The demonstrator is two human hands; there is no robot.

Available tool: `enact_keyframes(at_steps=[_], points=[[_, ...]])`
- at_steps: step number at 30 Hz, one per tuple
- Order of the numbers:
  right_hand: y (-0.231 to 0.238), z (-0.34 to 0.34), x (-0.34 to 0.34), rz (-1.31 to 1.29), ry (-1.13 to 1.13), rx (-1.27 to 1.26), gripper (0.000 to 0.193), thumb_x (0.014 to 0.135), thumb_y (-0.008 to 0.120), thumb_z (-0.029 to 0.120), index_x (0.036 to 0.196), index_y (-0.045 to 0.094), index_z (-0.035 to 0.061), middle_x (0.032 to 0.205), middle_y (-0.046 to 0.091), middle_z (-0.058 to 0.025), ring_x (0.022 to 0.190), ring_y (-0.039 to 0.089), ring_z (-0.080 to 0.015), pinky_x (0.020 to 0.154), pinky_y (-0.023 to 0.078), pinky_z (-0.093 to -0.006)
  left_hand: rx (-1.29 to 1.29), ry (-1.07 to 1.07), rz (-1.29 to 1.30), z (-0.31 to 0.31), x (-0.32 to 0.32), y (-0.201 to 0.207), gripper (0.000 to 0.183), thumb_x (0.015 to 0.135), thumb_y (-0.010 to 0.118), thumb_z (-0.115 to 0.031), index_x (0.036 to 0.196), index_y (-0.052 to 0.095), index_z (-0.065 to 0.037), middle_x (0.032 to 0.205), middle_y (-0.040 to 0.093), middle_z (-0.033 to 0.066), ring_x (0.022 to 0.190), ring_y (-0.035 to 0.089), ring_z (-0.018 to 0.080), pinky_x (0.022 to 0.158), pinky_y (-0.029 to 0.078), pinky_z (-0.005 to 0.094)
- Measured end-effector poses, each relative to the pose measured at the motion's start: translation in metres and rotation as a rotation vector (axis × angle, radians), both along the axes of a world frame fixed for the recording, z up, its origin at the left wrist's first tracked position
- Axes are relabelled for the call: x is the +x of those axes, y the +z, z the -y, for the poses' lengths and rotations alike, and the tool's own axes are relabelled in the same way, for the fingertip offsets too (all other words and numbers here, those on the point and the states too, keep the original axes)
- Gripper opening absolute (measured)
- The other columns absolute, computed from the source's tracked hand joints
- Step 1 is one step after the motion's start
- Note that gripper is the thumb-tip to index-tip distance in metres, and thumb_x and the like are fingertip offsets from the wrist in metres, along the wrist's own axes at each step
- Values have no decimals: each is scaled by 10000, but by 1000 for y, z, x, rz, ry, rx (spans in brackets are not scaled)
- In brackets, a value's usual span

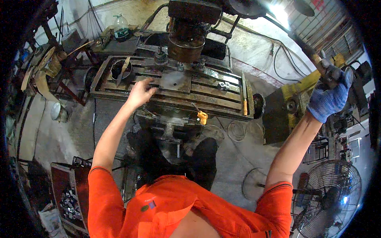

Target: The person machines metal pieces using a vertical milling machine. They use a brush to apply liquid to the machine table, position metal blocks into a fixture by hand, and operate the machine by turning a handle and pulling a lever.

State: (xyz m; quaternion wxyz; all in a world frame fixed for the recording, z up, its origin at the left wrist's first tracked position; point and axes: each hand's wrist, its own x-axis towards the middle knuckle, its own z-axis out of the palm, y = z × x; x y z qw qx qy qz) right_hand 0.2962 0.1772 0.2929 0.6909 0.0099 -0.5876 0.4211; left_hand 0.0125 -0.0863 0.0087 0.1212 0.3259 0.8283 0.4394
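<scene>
My bare left hand [140, 93] reaches over the front of the slotted machine table [170, 101], its thumb and fingers apart and nothing seen between them. Just right of its fingertips lies a flat grey metal plate [174, 80] with a small dark spot, under the machine's head [185, 47]. Up at the right, my right hand [330, 95], in a blue knitted glove, is closed round the end of a long lever [312, 56]. A dark bowl [127, 73] with a wooden-handled brush [126, 64] sits left on the table. Small shiny metal pieces [223, 85] lie to the right.
A file with an orange handle [245, 107] lies along the table's right end. A yellow-handled tool [202, 117] is at the front edge. A caged fan [327, 198] stands lower right, and a box of metal pieces [70, 203] lower left. A large bottle [120, 28] stands behind.
</scene>
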Motion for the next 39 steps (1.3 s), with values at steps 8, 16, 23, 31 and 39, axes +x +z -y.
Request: enact_keyframes(at_steps=[8,16,23,31,39], points=[[-14,-1,4,33,9,14,299,892,414,267,715,508,45,681,508,-62,756,543,-235,840,406,-364,33,-12,-36,-1,-8,-9,419,745,615,-169,1099,534,39,660,611,177,501,596,200,530,460,327],[-24,-10,8,117,-230,36,329,885,395,285,822,576,18,775,622,-137,768,585,-210,805,415,-339,67,7,-40,0,-7,-5,399,755,608,-149,1091,536,55,636,608,153,455,573,179,484,451,317],[-26,3,0,62,-52,-1,292,884,373,222,687,495,45,732,595,-178,778,579,-286,947,342,-509,105,23,-10,5,-11,-18,389,766,603,-129,1094,528,66,635,610,137,439,558,156,448,438,296],[-34,1,7,59,-67,-84,303,892,378,234,683,483,42,737,601,-172,799,581,-282,905,382,-434,151,14,19,4,-9,-10,351,780,594,-116,1075,543,69,648,619,118,452,553,134,434,434,285],[-43,8,6,229,-468,-13,323,912,379,259,708,501,40,743,608,-129,767,567,-228,803,402,-334,112,47,34,5,-7,-8,373,783,593,-119,1102,533,63,629,608,118,440,538,131,433,434,289]])
